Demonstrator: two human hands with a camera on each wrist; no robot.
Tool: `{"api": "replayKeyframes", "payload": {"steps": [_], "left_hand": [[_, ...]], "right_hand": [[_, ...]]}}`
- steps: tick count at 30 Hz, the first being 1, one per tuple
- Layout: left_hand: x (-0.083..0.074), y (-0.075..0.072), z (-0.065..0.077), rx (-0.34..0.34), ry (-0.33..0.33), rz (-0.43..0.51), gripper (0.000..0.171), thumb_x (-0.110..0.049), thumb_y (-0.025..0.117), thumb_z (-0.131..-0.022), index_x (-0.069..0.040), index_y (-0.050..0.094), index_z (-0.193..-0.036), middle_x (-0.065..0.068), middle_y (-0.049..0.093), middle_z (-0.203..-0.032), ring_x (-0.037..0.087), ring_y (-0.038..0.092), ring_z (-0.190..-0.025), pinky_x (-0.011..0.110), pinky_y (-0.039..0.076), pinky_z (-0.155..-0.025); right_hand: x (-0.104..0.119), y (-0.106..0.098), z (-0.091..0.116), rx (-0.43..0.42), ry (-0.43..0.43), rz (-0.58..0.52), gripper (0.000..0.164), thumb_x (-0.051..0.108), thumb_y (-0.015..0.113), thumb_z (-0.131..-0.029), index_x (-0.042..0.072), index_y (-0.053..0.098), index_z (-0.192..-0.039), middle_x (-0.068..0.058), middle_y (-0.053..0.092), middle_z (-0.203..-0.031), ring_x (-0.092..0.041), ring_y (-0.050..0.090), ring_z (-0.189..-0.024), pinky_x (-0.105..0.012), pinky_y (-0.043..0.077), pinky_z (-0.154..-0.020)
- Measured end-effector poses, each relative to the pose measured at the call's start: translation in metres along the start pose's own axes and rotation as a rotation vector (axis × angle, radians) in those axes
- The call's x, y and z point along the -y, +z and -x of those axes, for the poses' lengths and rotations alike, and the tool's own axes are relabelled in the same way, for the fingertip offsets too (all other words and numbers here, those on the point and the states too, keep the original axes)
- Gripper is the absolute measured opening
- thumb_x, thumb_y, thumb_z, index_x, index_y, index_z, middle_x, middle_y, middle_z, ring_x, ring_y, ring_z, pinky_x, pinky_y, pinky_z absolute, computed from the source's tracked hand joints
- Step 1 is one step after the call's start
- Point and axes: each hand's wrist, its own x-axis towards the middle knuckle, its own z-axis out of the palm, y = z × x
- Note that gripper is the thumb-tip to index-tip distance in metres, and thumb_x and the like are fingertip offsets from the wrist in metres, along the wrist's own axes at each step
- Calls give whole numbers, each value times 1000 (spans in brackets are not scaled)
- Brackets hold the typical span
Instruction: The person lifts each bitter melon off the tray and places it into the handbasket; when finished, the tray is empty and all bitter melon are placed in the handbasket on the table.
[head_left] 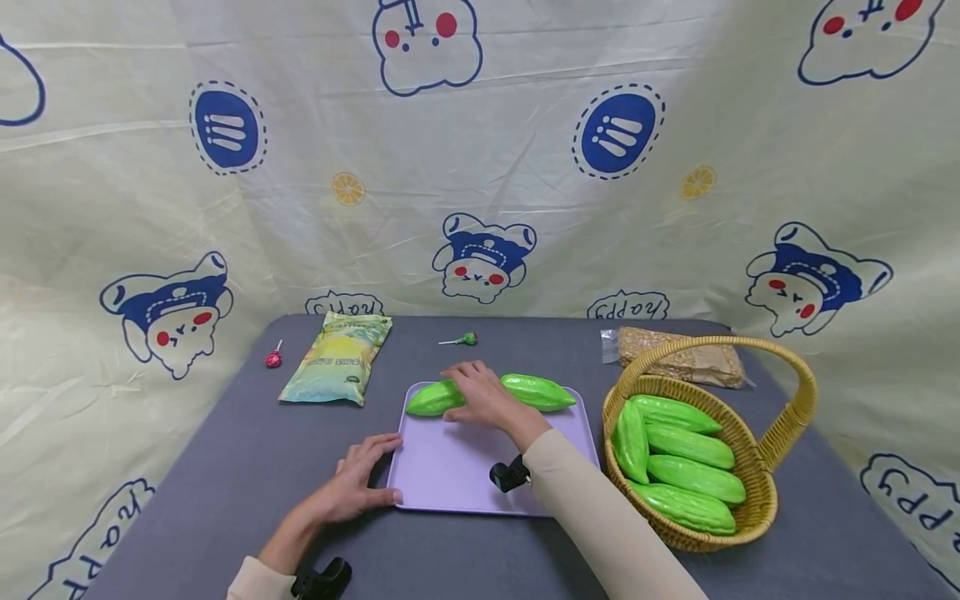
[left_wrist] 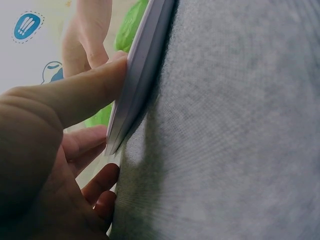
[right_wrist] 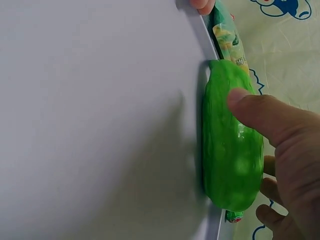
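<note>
My right hand [head_left: 487, 400] holds a green, ridged bitter melon [head_left: 432, 399] at the far edge of a lilac tray [head_left: 457, 467]. In the right wrist view its thumb lies across the near face of this bitter melon [right_wrist: 232, 145], and the fingers reach over the far side, partly hidden. A second bitter melon [head_left: 538, 392] lies end to end with it on the tray's far right. My left hand [head_left: 356, 479] touches the left edge of the tray, thumb near the front corner. In the left wrist view that thumb [left_wrist: 95, 90] rests against the tray's rim [left_wrist: 132, 85].
Right of the tray stands a wicker basket [head_left: 767, 500] with a tall handle, holding several bitter melons [head_left: 690, 475]. Behind it lies a clear packet of brown, grainy food [head_left: 675, 354]. A yellow-green bag [head_left: 337, 358], a red lollipop [head_left: 273, 358] and a green lollipop [head_left: 469, 338] lie along the back.
</note>
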Motion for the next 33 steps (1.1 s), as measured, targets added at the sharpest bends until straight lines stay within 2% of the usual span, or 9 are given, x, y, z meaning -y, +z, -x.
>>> {"api": "replayKeyframes", "payload": {"steps": [9,19,27,33], "left_hand": [[-1,0,-1,-8,23,-15,73,-38,73,-79,-11,43,-139,10,34,-148,33,30,-127,44,24,-90],[-1,-1,-1,-3,17,-10,72,-38,73,-79,-12,43,-139,9,35,-148,33,30,-127,45,24,-90],[-2,0,0,-9,25,-11,73,-36,74,-79,-11,43,-139,9,35,-147,33,31,-127,43,24,-89],[-1,0,1,-20,40,-24,74,-36,74,-78,-9,43,-139,10,37,-147,33,32,-126,41,25,-87]], "right_hand": [[0,1,2,3,-12,17,62,39,73,-80,14,51,-133,-8,56,-128,-25,48,-116,-42,39,-100],[4,7,9,3,-33,35,57,38,74,-78,15,56,-127,-5,55,-118,-20,46,-105,-36,39,-91],[5,11,20,-68,-91,40,54,36,76,-76,13,60,-123,-5,56,-108,-19,47,-97,-34,39,-83],[7,14,28,-107,-118,23,55,32,77,-75,11,59,-123,-6,57,-107,-21,50,-98,-39,41,-88]]}}
